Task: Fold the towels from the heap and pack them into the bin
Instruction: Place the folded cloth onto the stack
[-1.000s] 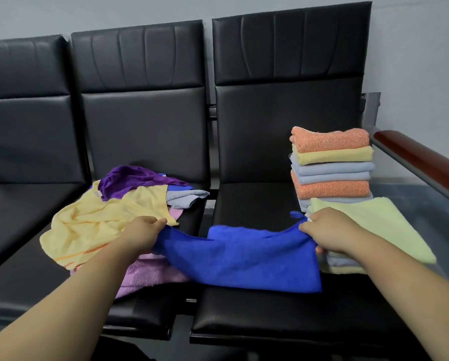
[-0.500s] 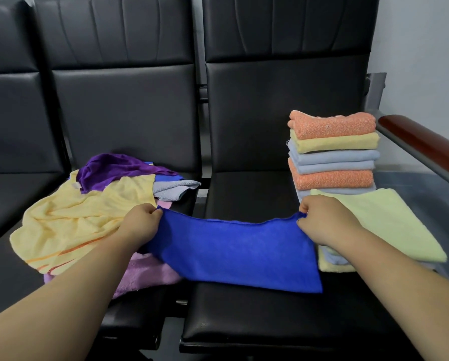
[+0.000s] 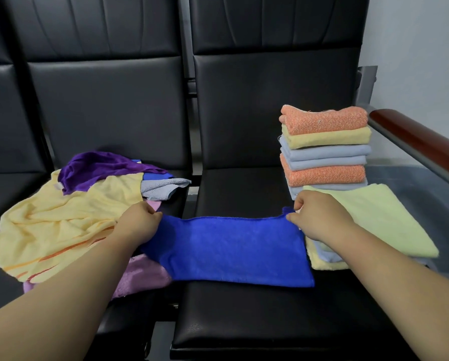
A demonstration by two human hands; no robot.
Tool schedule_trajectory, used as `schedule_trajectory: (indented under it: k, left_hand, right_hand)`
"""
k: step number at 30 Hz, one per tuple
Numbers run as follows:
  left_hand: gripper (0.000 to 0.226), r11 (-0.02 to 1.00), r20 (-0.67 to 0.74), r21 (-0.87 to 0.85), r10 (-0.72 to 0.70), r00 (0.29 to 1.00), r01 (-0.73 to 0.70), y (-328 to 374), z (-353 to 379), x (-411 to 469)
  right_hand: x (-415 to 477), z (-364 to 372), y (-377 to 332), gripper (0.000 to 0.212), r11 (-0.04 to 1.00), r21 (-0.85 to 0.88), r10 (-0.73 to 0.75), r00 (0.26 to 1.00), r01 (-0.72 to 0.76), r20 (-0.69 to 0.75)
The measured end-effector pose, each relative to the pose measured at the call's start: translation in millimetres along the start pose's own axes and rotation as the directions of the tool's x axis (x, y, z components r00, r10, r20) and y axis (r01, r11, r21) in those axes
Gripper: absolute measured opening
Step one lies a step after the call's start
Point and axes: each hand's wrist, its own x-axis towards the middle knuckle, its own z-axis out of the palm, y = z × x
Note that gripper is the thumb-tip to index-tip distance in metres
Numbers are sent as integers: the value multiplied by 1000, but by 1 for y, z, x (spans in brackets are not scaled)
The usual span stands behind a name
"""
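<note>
Black seats [image 3: 244,321] carry towel heap [image 3: 62,220], blue towel [image 3: 231,248], folded stack [image 3: 324,152]

Towel spread flat: one, the blue towel [image 3: 231,251]
Hands: two, left hand [image 3: 137,225] and right hand [image 3: 319,220], at the blue towel's far corners
Tall stack [image 3: 324,152]: six folded towels, behind its right end
Low pile [image 3: 374,220]: three folded towels showing, to its right
Heap [image 3: 62,220]: five loose towels showing, to its left
Black seats [image 3: 244,321]: three

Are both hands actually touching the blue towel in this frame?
Touching. The head view shows the left hand gripping the far left corner of the blue towel, and the right hand pinching the far right corner.
</note>
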Motion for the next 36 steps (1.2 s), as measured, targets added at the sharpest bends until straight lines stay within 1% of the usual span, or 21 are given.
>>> schedule_trajectory:
  k: [2,4,6,8,10,12,14,16,17,19,21,24,26,28,31,33,34,36]
  left_hand:
    - [23,1000,14,20,-5,1000,5,3,0,-3]
    - [22,1000,12,27,-12,1000,12,5,0,-6]
    - [24,999,4,33,-12,1000,12,9,-1,-12]
    - [30,996,-2,84,6,1000,-6,15,1,-18]
    - [29,988,-19,145,63,998,-59,25,2,-28]
    - [23,974,-3,162,163,987,-160,38,4,-41]
    - [21,956,117,150,237,965,-253,51,12,-54]
    - [25,936,256,176,256,932,-306,61,24,-66]
    - [29,921,296,213,257,920,-326,64,31,-70]
    - [35,877,321,304,272,907,-371,68,42,-73]
    - [37,851,332,331,300,894,-408,73,48,-70]
    - [39,818,352,315,369,860,-480,83,60,-63]
    - [44,763,369,328,440,819,-558,92,68,-56]
    - [49,684,398,363,500,769,-633,101,72,-49]
    - [49,620,453,381,522,723,-686,114,78,-45]
    - [48,615,458,376,526,716,-693,120,81,-49]
    - [48,631,451,363,525,722,-686,122,82,-52]
    - [50,681,411,351,505,759,-643,123,84,-57]
  right_hand:
    - [-1,-2,-1,19,998,70,3,999,-1,-37]
    - [-3,-3,-1,22,992,129,-1,997,11,-78]
    - [-6,-5,-1,19,983,182,-15,995,33,-100]
    - [-8,-5,-3,13,977,199,-64,994,81,-90]
    - [-13,-3,-6,8,975,164,-145,989,149,-41]
    - [-19,1,-12,10,962,99,-260,965,254,43]
    - [-24,8,-18,9,936,7,-349,923,353,163]
    - [-28,16,-22,8,922,-82,-344,897,378,277]
    - [-29,21,-24,11,915,-137,-320,891,378,322]
    - [-33,27,-26,22,892,-226,-286,877,391,386]
    - [-39,27,-30,30,876,-264,-273,867,403,416]
    - [-44,24,-31,31,882,-220,-283,841,417,460]
    - [-46,23,-28,29,905,-141,-299,836,401,460]
    - [-51,22,-25,28,912,-73,-332,832,403,444]
    - [-59,22,-21,25,909,10,-377,813,416,445]
    - [-62,23,-19,22,913,57,-386,811,404,439]
    - [-63,23,-18,21,917,70,-383,815,394,435]
    - [-65,23,-16,21,919,94,-384,823,382,419]
